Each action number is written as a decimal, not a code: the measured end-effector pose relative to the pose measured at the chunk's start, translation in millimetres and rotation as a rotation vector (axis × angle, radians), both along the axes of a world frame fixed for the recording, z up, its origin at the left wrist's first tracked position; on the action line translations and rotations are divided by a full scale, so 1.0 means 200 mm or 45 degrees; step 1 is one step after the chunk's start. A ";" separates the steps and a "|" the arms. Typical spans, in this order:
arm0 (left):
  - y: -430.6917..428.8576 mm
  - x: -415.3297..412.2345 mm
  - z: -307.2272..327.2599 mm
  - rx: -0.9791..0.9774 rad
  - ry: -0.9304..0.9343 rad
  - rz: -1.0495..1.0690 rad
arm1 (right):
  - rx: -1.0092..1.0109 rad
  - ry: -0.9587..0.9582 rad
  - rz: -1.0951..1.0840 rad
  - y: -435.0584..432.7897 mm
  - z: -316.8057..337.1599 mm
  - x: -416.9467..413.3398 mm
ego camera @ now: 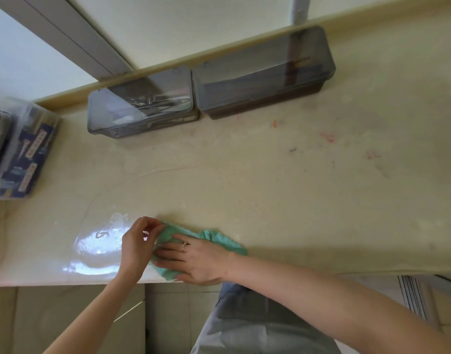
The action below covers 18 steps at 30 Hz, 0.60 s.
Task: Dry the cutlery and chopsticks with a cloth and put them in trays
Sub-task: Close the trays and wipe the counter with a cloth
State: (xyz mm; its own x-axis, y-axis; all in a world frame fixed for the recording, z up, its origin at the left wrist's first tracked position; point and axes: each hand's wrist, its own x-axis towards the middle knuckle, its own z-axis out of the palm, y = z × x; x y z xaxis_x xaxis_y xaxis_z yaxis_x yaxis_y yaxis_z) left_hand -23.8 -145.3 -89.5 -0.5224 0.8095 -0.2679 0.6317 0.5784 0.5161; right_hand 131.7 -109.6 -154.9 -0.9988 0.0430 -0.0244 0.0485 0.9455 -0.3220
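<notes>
At the tabletop's near edge the right hand (196,263) lies flat, grip apart, on the green cloth (219,238) while the left hand (135,247), grip clamped, pinches its end, perhaps drying a hidden piece; next, I reckon, a shut-lidded tray (142,108) at the far edge needs opening.

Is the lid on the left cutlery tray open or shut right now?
Shut. The smoky clear lid lies flat over the tray with no raised edge, and the metal cutlery shows through it.
</notes>
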 end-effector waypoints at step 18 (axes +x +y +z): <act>-0.04 -0.09 -0.07 0.015 0.084 -0.039 | 0.093 0.144 -0.234 0.04 -0.05 0.56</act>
State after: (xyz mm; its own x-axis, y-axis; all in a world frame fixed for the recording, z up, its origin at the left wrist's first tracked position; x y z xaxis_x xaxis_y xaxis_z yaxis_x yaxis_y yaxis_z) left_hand -41.7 -152.7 -103.2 -0.5136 0.8283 -0.2239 0.6817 0.5524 0.4798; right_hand 244.2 -100.7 -164.1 -0.9701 0.2222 0.0973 0.1898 0.9451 -0.2660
